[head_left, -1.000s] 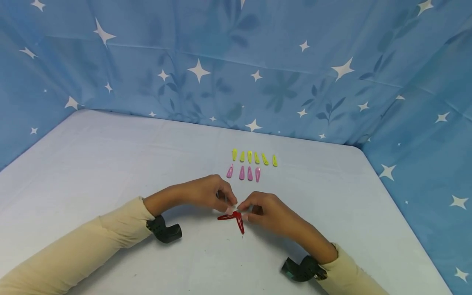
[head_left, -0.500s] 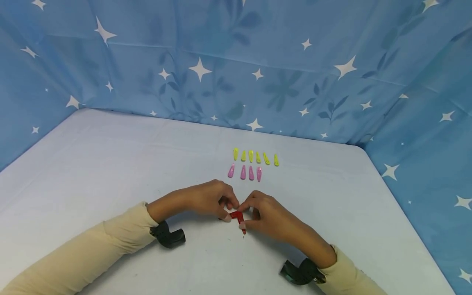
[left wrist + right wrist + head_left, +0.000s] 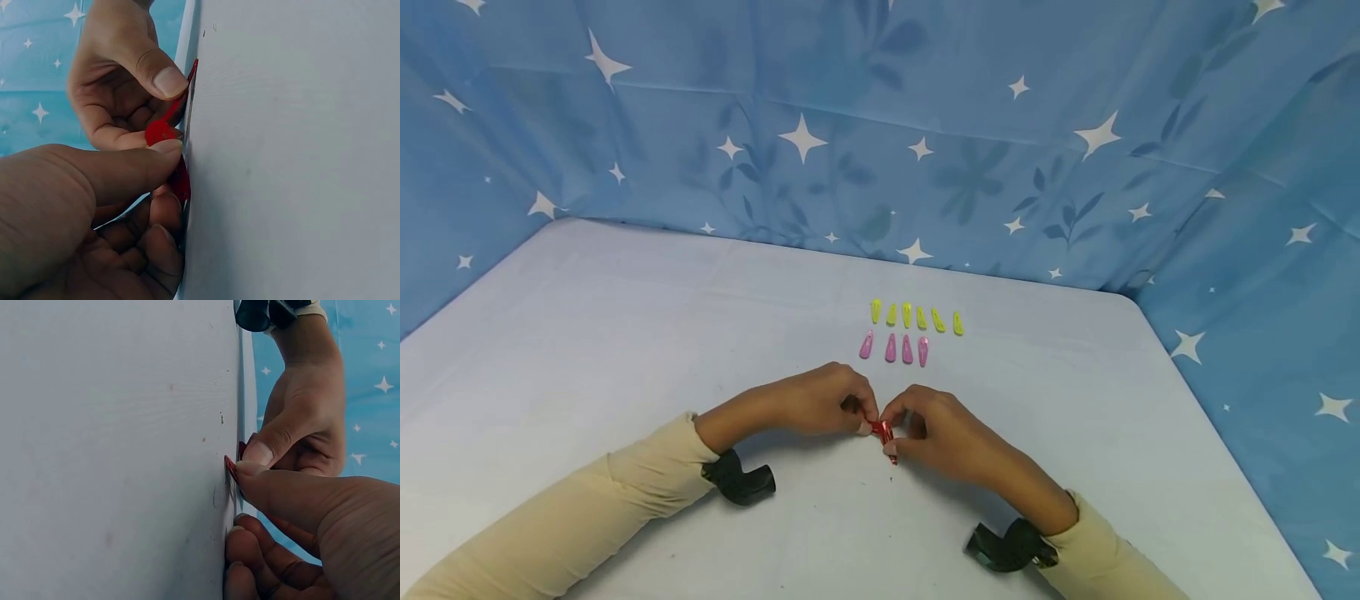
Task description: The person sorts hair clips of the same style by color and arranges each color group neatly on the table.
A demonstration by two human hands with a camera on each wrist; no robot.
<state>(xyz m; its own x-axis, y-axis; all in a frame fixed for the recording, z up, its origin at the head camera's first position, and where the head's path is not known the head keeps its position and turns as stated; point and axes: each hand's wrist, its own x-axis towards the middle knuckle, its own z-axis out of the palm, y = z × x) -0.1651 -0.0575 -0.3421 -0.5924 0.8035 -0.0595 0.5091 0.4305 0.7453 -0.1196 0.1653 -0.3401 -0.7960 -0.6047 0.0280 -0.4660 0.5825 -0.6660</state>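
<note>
Two red snap hair clips meet at their broad ends low over the white tabletop, in front of me. My left hand (image 3: 823, 402) pinches the left clip (image 3: 182, 185) between thumb and fingers, hiding most of it in the head view. In my right hand (image 3: 947, 429), thumb and forefinger grip the right clip (image 3: 887, 432), whose narrow tip points toward me. The left wrist view has the right hand's thumb (image 3: 169, 81) along that clip. Only a red tip (image 3: 230, 465) shows under the right thumb in the right wrist view.
Beyond the hands lies a row of pink hair clips (image 3: 891, 347), with a row of yellow hair clips (image 3: 907, 315) behind it. The white tabletop (image 3: 662, 308) ends at a blue star-patterned curtain (image 3: 850, 167). Black wrist cameras (image 3: 737, 479) sit on both forearms.
The fingers have shifted from the top of the red clips' V onto the clips, one per hand. The clips have drawn closer together, and the right one's tip has moved slightly away from me.
</note>
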